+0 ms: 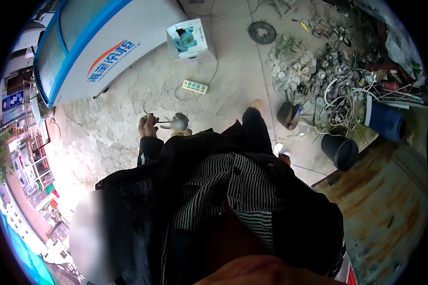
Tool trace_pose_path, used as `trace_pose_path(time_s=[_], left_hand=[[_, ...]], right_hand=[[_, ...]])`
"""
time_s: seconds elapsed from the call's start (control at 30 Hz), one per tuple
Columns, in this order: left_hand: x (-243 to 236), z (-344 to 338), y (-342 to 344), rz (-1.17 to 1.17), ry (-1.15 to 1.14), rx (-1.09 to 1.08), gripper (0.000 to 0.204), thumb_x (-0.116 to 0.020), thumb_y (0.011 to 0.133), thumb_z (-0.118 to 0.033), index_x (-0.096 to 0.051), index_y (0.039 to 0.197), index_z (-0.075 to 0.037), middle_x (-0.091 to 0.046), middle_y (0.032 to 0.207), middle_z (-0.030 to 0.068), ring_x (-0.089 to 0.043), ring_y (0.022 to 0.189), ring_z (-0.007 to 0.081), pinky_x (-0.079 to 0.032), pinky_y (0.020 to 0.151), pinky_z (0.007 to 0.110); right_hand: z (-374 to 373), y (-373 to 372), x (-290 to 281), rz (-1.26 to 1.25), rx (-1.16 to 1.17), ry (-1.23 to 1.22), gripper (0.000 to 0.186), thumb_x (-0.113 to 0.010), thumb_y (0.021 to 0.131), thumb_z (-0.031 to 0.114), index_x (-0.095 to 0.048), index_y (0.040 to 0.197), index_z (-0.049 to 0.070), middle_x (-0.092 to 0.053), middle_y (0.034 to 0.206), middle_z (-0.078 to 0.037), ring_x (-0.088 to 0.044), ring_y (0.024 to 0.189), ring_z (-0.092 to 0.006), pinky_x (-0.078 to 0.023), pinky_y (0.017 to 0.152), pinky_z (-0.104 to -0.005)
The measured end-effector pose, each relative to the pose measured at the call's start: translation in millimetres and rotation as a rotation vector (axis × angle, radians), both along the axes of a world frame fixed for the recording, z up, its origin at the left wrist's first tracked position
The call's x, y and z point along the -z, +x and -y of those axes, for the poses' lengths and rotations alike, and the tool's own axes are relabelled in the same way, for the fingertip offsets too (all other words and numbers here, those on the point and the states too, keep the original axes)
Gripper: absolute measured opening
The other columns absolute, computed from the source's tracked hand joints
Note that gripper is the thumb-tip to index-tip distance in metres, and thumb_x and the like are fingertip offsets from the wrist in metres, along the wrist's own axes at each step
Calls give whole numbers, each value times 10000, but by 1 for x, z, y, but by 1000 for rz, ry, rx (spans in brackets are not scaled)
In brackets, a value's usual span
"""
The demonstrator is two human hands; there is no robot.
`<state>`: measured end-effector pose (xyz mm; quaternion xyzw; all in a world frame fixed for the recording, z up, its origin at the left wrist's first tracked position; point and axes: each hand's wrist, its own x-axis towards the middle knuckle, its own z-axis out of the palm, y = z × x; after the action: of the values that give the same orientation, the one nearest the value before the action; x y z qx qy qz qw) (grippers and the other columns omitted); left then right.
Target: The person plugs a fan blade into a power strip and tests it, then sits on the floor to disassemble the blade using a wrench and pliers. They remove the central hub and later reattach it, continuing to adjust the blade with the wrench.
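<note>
Fingers of my left hand (147, 125) are wrapped round a thin metal piece (164, 121), with a bent end rising above the hand. Just to the right, low over the concrete, is a rounded grey object (179, 122) with short parts sticking out; it is partly blurred, and I cannot make out what it is. My dark jacket (309, 223) hides what lies below it. My right hand (284, 159) barely shows past the jacket's right side, near a small white shape (278, 147); I cannot tell whether it holds anything. One tan shoe (256, 104) shows ahead.
A blue-edged white chest freezer (66, 90) stands upper left; near it are an open box (188, 52) and a power strip (195, 86). Scrap (325, 76), a black bucket (337, 154), a blue bin (385, 123) and a rusty metal surface (385, 199) fill the right side.
</note>
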<state>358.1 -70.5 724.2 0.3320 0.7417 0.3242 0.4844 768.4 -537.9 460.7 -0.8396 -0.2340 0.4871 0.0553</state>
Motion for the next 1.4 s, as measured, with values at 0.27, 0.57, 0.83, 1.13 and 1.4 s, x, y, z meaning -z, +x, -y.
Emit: trace_pose_path(time_s=[0.27,0.57,0.83,1.13,1.4], left_hand=[[-81,-85,150,391,235,16,106,-546,889,-173,-567,869,-71,-550,690,11,-582,687,148,-414,569,262],[-111,-222,301,657,344,122,112,-532,922,-162,-561,940,-56,-646,828,66,-629,829,177,-483,698,277],[-60,-376,373,584,176,230,107,-524,930,-168,-554,923,-66,-643,821,84,-593,678,135,-495,586,270],[-20,-503,440,451,-3,554,199,-537,909,-245,-565,906,-48,-590,854,56,-569,764,147,-479,656,267],[-38,-568,528,844,-71,496,244,-482,937,-231,-556,1094,-59,-621,1028,67,-598,916,178,-470,787,312]], right_hand=[[-77,119,-55,-248,1000,232,180,-520,878,280,-559,799,123,-529,744,33,-554,697,-136,-430,583,-383],[-55,139,57,217,39,144,230,-568,853,274,-620,858,50,-607,738,-127,-637,734,-262,-492,607,-371],[-194,118,58,188,176,80,148,-564,833,232,-636,820,103,-624,778,-139,-627,783,-323,-495,673,-427],[-381,186,-47,335,757,409,250,-604,860,248,-607,1001,42,-661,906,-129,-629,858,-292,-484,746,-377],[-323,166,-7,529,831,251,295,-625,848,258,-607,938,-23,-665,857,-128,-634,826,-221,-472,723,-297]])
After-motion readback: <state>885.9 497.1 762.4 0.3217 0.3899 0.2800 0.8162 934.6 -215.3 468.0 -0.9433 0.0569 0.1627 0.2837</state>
